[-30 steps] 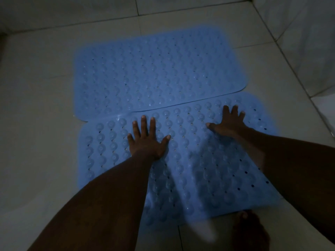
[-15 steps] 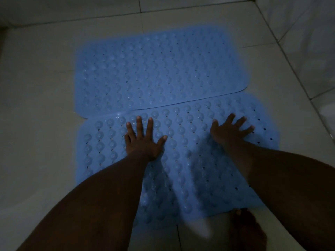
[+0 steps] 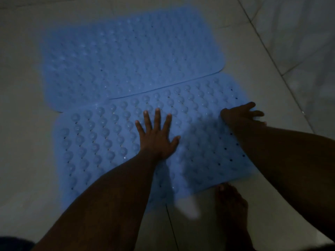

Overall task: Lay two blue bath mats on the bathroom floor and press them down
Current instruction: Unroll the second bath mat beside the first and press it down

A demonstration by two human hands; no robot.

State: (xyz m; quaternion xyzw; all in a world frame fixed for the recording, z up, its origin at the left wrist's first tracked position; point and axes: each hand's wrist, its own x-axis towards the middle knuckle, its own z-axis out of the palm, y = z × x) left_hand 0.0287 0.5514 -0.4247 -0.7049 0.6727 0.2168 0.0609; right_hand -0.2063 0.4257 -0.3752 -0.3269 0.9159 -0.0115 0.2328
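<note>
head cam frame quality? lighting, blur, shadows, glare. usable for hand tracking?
Head view: dim, bluish, low contrast; left hand flat on the near mat is sharp, fingers distinct; right hand at that mat's right edge is smeared; far mat is soft, bumps barely readable; soft arm shadows fall across the near mat; tiny glints only, no real glare. Probably usable, right hand weakest.

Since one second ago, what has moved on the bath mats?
Both hands slid rightward over the near bath mat: the left hand now presses flat near its middle, the right hand at its right edge. The far bath mat and the near one stayed put; nothing gripped.
</note>
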